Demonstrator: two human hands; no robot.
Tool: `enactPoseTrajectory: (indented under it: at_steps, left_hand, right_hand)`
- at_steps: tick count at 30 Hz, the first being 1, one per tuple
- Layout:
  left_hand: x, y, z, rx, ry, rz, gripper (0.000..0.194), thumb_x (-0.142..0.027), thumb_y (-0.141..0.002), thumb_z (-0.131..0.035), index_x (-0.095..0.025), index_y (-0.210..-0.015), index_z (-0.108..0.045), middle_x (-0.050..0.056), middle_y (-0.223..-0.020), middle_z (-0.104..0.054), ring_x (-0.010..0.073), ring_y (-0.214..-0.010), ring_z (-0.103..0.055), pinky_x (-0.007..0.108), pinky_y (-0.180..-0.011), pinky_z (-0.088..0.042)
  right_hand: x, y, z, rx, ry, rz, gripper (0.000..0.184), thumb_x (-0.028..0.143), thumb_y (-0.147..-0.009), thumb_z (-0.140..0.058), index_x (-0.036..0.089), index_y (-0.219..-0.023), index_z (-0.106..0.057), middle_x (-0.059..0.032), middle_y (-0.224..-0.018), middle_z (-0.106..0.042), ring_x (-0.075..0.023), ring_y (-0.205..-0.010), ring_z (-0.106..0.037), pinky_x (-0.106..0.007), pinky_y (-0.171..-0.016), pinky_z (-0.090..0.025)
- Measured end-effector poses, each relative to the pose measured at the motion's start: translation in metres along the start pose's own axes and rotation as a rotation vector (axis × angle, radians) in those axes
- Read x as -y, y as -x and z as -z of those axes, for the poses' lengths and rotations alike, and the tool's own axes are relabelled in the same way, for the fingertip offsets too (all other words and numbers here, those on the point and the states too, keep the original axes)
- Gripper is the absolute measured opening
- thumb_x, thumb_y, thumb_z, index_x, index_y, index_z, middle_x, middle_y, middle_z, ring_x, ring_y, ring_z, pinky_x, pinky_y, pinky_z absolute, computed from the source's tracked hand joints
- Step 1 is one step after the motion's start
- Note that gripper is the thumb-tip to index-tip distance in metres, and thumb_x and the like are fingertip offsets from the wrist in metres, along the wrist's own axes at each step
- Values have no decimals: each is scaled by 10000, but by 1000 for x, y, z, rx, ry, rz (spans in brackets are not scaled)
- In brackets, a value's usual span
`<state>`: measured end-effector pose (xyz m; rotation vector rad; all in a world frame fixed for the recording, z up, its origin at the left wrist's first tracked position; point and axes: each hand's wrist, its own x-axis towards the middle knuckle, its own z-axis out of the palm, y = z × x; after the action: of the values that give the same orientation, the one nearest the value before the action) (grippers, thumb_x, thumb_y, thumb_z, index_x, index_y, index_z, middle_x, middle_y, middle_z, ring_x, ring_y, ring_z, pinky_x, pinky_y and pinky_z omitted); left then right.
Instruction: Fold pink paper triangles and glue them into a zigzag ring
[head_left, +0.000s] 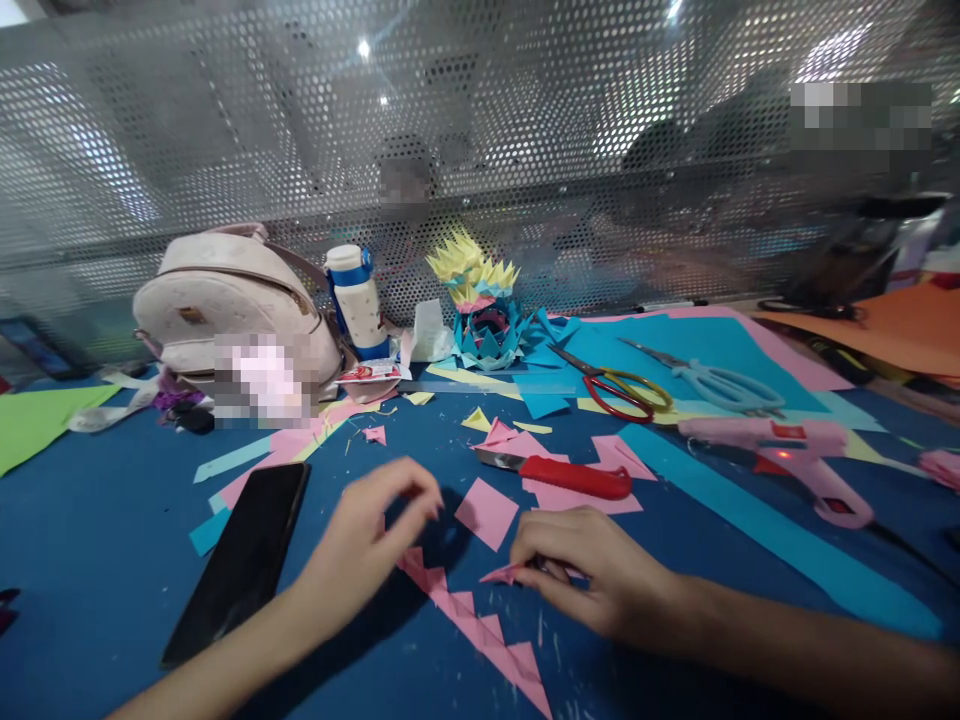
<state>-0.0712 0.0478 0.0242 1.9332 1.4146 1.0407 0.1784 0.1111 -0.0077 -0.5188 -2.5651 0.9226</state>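
My right hand pinches a small folded pink paper piece between thumb and index finger. My left hand is raised a little above the table, its fingers loosely bent and apart with nothing seen in them. Below it a zigzag strip of folded pink paper triangles runs toward the near edge; its far end is partly hidden by that hand. A flat pink paper square lies between both hands. Just beyond my right hand lies a red-handled knife, on pink scraps.
A black phone lies at left. A pink glue gun, red-handled scissors and light-blue scissors lie at right near blue paper. Behind stand a backpack, a bottle and a folded-paper model, before a perforated metal panel.
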Motion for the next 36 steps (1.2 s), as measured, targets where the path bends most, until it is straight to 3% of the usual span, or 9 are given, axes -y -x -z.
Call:
enactPoseTrajectory:
  at_steps: [2,3,9,16,24,36]
  left_hand:
    - [3,4,-11,302,-69,-68,163,-346,-979,-557,-205,-922,-614,24,-934,-657,188,-873,-583,306,-765,-410]
    - [4,6,-16,371,-119,-103,172,-381,-944,-620,-210,-965,-620,26,-965,-655,199,-895,-577,314,-776,-396]
    - [3,15,-30,482,-208,-162,259,-403,-837,-758,-220,-968,-630,13,-986,-608,208,-955,-557,315,-810,-345]
    - [-3,15,-31,483,-170,-144,185,-239,-842,-767,-195,-833,-587,-24,-870,-609,160,-855,-563,291,-789,-342]
    - [4,8,-15,296,-259,3,121,-171,-883,-676,-199,-831,-571,-33,-760,-633,156,-721,-512,271,-661,-331]
    - [3,9,-14,276,-301,-68,69,-226,-944,-611,-204,-879,-620,-45,-716,-611,136,-646,-487,269,-657,-327]
  right_hand:
    - [-1,1,0,-26,-54,-67,232,302,-963,-502,163,-848,-648,5,-678,-565,-96,-543,-438,-217,-518,-309]
    - [-2,1,0,-38,-88,-107,236,318,-962,-508,164,-846,-644,9,-677,-547,-94,-538,-419,-216,-507,-302]
    - [-4,1,4,-40,-221,-216,198,295,-945,-500,168,-836,-605,11,-700,-516,-100,-563,-393,-223,-505,-289]
    - [-3,1,5,-26,-240,-197,189,300,-931,-515,168,-836,-611,10,-694,-514,-98,-554,-392,-222,-496,-285]
    - [-2,1,4,-78,-207,-185,131,221,-879,-512,168,-813,-612,12,-670,-515,-91,-530,-390,-210,-476,-287]
    - [-3,3,0,-139,-129,-179,155,239,-880,-509,164,-791,-611,32,-613,-488,-79,-489,-368,-204,-454,-259]
